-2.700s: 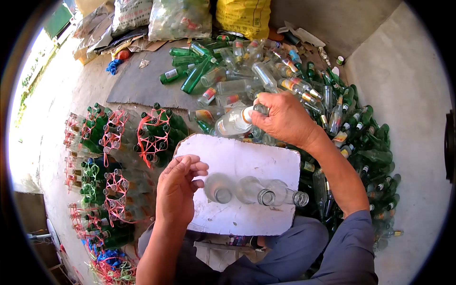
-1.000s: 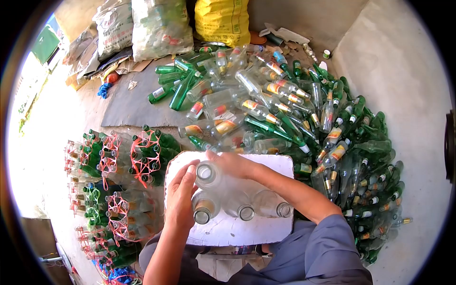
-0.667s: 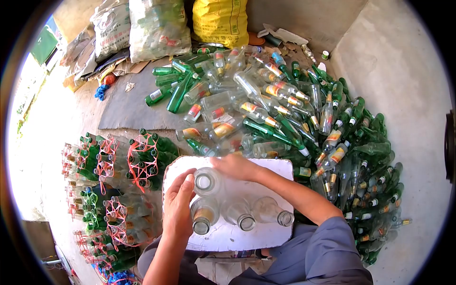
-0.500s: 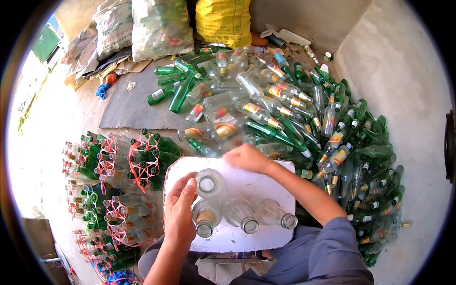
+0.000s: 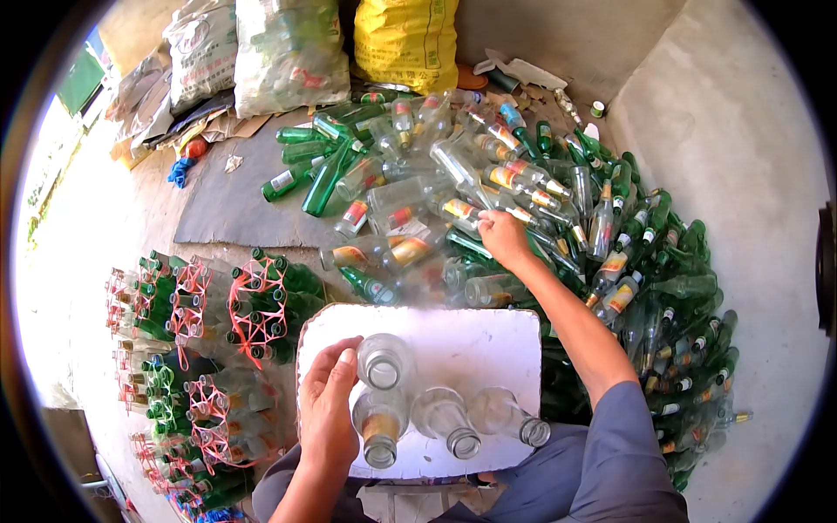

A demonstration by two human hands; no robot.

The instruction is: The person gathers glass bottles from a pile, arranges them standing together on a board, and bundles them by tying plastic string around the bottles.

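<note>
My left hand (image 5: 327,405) lies beside a clear glass bottle (image 5: 384,360) on a white board (image 5: 471,344) over my lap. Its fingers are stretched out, thumb tip close against the glass, not wrapped round it. More clear bottles stand on the board with their mouths towards me: one with a gold neck band (image 5: 381,427), another in the middle (image 5: 445,418) and one at the right (image 5: 507,414). Past the board's far edge, my right hand (image 5: 504,240) is closed at the neck of a clear labelled glass bottle (image 5: 458,212) lying in the pile.
A heap of loose green bottles (image 5: 324,179) and clear ones spreads ahead and right, up to a wall (image 5: 724,131). Bottle bundles tied with pink string (image 5: 259,301) stand at left. A white sack (image 5: 292,61) and a yellow sack (image 5: 405,44) stand at the back.
My right hand has gone from above the board's far edge forward and right into the pile, onto a bottle's neck. The left hand stays beside the same bottle. The view has shifted slightly.
</note>
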